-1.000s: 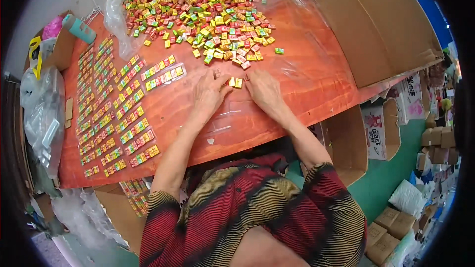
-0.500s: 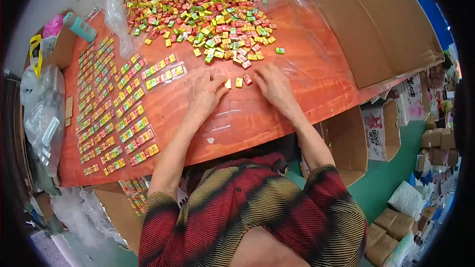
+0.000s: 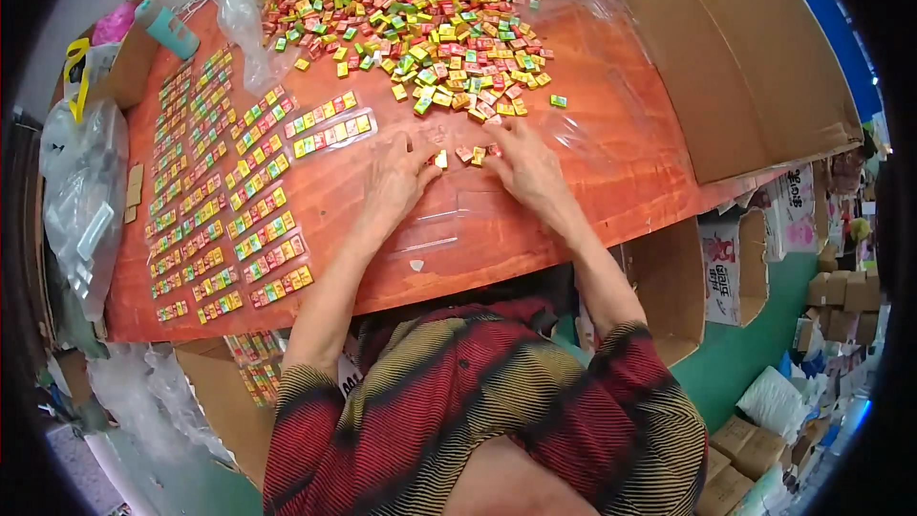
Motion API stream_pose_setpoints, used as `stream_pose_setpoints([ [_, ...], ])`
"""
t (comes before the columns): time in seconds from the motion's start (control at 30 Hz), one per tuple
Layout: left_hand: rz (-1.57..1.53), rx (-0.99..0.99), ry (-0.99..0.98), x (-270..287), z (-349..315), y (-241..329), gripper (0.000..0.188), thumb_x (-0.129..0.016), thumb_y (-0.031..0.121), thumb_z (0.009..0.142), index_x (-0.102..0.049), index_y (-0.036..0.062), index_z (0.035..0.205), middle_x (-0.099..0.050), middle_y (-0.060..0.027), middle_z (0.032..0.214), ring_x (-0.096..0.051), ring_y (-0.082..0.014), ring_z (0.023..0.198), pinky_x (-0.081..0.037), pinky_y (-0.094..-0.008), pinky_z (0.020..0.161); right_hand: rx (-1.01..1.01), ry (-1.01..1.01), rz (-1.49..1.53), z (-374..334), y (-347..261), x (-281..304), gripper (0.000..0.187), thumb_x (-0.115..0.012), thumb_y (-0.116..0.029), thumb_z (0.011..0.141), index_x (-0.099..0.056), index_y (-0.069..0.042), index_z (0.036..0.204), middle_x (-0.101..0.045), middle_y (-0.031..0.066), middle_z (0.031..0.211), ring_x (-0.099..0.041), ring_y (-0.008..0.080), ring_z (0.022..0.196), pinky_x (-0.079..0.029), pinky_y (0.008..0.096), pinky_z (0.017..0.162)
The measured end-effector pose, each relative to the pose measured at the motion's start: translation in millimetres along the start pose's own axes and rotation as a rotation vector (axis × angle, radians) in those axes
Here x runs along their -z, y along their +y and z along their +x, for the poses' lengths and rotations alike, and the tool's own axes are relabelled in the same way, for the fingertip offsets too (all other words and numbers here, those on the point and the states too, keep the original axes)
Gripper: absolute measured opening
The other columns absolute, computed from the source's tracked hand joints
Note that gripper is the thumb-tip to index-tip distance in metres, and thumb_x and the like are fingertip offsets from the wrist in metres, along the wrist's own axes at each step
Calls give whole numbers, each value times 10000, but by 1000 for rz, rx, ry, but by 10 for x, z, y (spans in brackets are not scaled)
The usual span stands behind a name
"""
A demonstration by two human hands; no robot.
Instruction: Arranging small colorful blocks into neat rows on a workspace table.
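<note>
My left hand (image 3: 395, 174) is at the middle of the orange-red table, thumb and fingertips closed on a small yellow box (image 3: 440, 160). Across a short gap, my right hand (image 3: 527, 170) has its thumb and forefinger around a small red box (image 3: 493, 149). A yellow box (image 3: 478, 156) and a reddish box (image 3: 464, 154) sit just beside it, between the two hands. Beyond my fingers spreads a big heap of small red, yellow and green boxes (image 3: 420, 29). Clear plastic trays (image 3: 428, 237) lie flat on the near side of my hands.
On the left stand many filled rows of boxes (image 3: 269, 245). Large cardboard (image 3: 735, 57) rises at the right edge. Clear plastic bags (image 3: 88, 210) hang left, near a turquoise bottle (image 3: 170, 31). An open carton (image 3: 664, 277) stands below the table's right side.
The view has shifted slightly. My right hand has closed in on the loose boxes, which now sit nearer together. My left hand stays on its yellow box.
</note>
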State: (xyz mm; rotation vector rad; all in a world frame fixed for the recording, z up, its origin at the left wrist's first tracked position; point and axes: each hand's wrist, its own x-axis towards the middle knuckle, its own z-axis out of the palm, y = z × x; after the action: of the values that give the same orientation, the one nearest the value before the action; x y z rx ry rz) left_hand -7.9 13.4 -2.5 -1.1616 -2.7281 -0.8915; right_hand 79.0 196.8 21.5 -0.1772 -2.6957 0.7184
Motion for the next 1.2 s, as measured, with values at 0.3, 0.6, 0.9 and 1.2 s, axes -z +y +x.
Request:
stream_pose_setpoints([
  [0.3,51,-68,25,-40,69,4,282,-701,202,700,-653,116,963,-491,-91,798,-529,-264,793,-433,-378,683,82,-364,13,77,3,-148,417,-645,-165,756,-496,-89,1139,-501,145,991,-535,334,909,-454,405,727],
  [0.6,-19,7,-5,-10,23,-9,285,-707,174,683,-652,105,954,-491,-97,785,-524,-269,791,-428,-384,685,103,-310,9,74,51,-259,329,-620,-139,772,-506,-77,1074,-495,158,973,-537,343,889,-452,423,708],
  [0.9,40,-1,58,-52,37,-5,259,-685,221,716,-644,133,956,-493,-109,833,-546,-295,816,-432,-427,691,142,-35,-94,575,-213,-401,220,-598,-191,780,-556,-87,968,-533,137,835,-575,311,765,-464,409,600],
  [1.2,16,65,39,64,-69,-95,252,-686,184,715,-646,113,953,-488,-109,792,-537,-275,761,-436,-384,644,303,-2,-154,673,-186,-705,128,-538,-104,761,-579,-37,862,-542,128,808,-566,293,738,-463,396,598],
])
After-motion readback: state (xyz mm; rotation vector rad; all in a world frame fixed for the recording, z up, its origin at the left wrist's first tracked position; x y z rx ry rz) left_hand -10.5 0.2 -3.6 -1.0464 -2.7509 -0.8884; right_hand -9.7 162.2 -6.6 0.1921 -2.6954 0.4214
